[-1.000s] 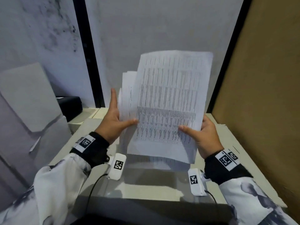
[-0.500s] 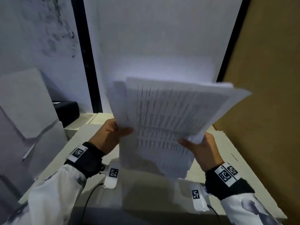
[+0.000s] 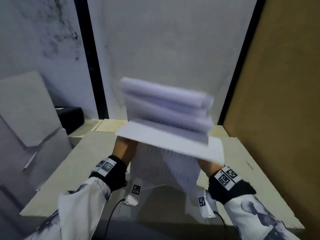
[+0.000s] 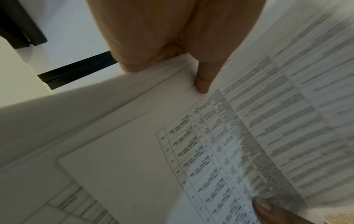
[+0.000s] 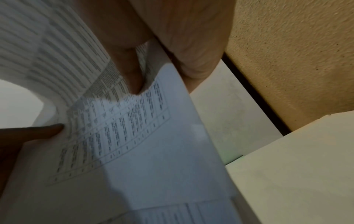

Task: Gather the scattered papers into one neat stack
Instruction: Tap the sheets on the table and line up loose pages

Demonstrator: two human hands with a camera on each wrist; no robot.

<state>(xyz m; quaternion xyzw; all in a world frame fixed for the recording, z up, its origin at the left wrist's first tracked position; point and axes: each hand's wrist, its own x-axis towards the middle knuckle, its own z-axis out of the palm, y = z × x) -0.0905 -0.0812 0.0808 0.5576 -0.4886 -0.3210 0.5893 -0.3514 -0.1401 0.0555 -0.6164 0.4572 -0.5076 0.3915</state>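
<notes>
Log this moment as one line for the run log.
left hand: grips papers | right hand: grips papers | papers: one bundle, held above table, blurred, edges uneven | stack: not yet set down

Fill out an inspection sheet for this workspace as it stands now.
Surface: pale tabletop, bare where visible.
Job's things: sheaf of printed papers, blurred, held in the air above the table, edges uneven.
Clutter: black box and grey boards at the left.
Hands: left hand and right hand each grip a side of the papers, thumb on the printed face in the wrist views.
Cables: black leads run from the wrist cameras toward the near edge.
Surroundings: grey wall behind, black posts, brown board at the right.
</notes>
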